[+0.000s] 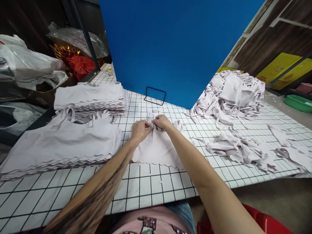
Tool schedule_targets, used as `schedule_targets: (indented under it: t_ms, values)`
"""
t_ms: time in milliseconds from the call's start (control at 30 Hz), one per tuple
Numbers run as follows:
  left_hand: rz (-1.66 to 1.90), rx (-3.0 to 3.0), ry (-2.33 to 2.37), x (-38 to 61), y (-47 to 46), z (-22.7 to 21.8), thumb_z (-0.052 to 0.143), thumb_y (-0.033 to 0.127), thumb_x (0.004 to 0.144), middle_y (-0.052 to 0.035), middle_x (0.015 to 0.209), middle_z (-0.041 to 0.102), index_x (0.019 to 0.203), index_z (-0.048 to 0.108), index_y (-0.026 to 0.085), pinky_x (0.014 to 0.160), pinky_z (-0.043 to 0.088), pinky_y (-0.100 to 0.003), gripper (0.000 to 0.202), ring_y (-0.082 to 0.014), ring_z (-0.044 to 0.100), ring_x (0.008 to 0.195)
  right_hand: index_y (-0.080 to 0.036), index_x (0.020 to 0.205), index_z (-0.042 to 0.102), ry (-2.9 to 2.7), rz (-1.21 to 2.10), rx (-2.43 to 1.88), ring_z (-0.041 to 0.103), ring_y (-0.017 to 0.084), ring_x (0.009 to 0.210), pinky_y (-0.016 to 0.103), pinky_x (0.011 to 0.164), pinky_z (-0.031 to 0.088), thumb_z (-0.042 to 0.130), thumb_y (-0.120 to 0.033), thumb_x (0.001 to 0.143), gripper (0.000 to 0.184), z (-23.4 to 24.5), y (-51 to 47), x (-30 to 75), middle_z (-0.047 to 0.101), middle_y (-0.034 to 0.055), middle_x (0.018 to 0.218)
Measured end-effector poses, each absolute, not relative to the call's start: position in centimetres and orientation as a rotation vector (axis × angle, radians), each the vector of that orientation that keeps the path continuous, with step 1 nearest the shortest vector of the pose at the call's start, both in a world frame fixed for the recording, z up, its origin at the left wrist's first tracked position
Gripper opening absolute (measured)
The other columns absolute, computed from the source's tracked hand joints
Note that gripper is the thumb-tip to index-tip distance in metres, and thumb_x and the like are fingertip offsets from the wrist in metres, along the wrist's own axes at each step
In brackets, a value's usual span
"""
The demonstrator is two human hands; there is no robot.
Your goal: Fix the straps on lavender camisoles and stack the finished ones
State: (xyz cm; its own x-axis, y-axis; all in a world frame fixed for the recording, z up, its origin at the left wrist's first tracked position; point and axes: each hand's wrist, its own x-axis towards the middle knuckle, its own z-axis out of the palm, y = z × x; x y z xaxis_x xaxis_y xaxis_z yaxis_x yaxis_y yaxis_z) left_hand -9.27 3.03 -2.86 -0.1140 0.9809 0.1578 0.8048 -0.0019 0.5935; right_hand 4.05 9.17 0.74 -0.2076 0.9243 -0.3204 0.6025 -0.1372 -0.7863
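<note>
1. Garment (158, 149), pale, one: lying on the table (151, 191) in front of me, between the stacks at left and the loose cloth at right; scalloped edge toward me, far edge bunched under my fingers.
2. Left hand (141, 130), mine: thumb and fingers closed on the garment's gathered far edge.
3. Right hand (162, 123), mine: just beside the left, fingertips pinching the same gathered part.
4. Near stack (63, 143), left: pale garments laid flat in layers, straps at the far side, scalloped edges toward me.
5. Far stack (89, 94), left: more of the same cloth, layered, just beyond the near stack.
6. Large heap (237, 92), far right: pale cloth, tangled, strips trailing onto the table.
7. Small heap (240, 149), right: crumpled pale pieces, nearer to me than the large heap.
8. Blue panel (180, 48), far side: one corner pointing down toward the table.
9. Black outline (156, 88), thin, rectangular: at the panel's lower edge, beyond my hands.
</note>
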Motion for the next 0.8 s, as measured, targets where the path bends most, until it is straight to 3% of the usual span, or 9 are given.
schedule_targets:
  t_ms: [100, 233, 367, 533, 700, 800]
  values:
    - [0.825, 1.883, 1.964, -9.4, 2.9, -2.7, 0.070, 0.044, 0.076, -0.0033, 0.082, 0.069, 0.078, 0.061, 0.022, 0.076, 0.042, -0.035, 0.024, -0.0250, 0.059, 0.089, -0.015, 0.072, 0.056, -1.599, 1.350, -1.558, 0.039, 0.007, 0.047, 0.022, 0.042, 0.033, 0.064, -0.025, 0.087, 0.019, 0.9, 9.2, 4.9, 0.051, -0.0026, 0.059]
    - [0.857, 1.888, 1.940, -9.4, 2.8, -2.6, 0.070, 0.041, 0.076, -0.0019, 0.081, 0.067, 0.080, 0.060, 0.022, 0.077, 0.040, -0.033, 0.021, -0.0233, 0.058, 0.088, -0.019, 0.071, 0.050, -1.357, 1.318, -1.419, 0.024, 0.005, 0.042, 0.021, 0.038, 0.019, 0.061, -0.029, 0.086, 0.022, 1.5, 9.4, 6.0, 0.037, -0.0072, 0.053]
    - [0.852, 1.893, 1.911, -9.5, 2.8, -2.7, 0.069, 0.039, 0.076, -0.0024, 0.081, 0.067, 0.081, 0.062, 0.023, 0.077, 0.038, -0.034, 0.019, -0.0242, 0.057, 0.089, -0.017, 0.081, 0.058, -1.212, 1.288, -1.349, 0.029, 0.004, 0.043, 0.020, 0.038, 0.021, 0.063, -0.037, 0.086, 0.021, 2.3, 10.3, 7.0, 0.044, -0.0045, 0.061]
    - [0.864, 1.884, 1.954, -9.3, 2.8, -2.9, 0.068, 0.042, 0.077, -0.0029, 0.084, 0.069, 0.081, 0.064, 0.022, 0.076, 0.039, -0.033, 0.020, -0.0237, 0.057, 0.088, -0.017, 0.088, 0.064, -1.229, 1.219, -1.103, 0.031, 0.004, 0.046, 0.019, 0.040, 0.025, 0.058, -0.050, 0.088, 0.034, 4.1, 9.4, 7.8, 0.045, -0.0043, 0.064]
    - [0.885, 1.874, 1.977, -9.0, 2.7, -2.9, 0.066, 0.033, 0.077, -0.0043, 0.085, 0.070, 0.079, 0.065, 0.022, 0.080, 0.040, -0.036, 0.011, -0.0262, 0.059, 0.091, -0.022, 0.105, 0.070, -2.016, 1.418, -0.729, 0.048, 0.008, 0.062, 0.021, 0.055, 0.041, 0.068, -0.045, 0.083, 0.032, 5.7, 4.8, 10.3, 0.055, -0.0019, 0.072]
    - [0.916, 1.865, 1.937, -9.1, 2.7, -2.9, 0.062, 0.023, 0.075, -0.0035, 0.080, 0.070, 0.078, 0.066, 0.022, 0.082, 0.041, -0.036, 0.006, -0.0260, 0.059, 0.092, -0.025, 0.117, 0.067, -2.377, 1.577, -0.847, 0.054, 0.010, 0.069, 0.024, 0.062, 0.046, 0.071, -0.036, 0.082, 0.037, 5.0, 3.1, 11.8, 0.064, 0.0006, 0.085]
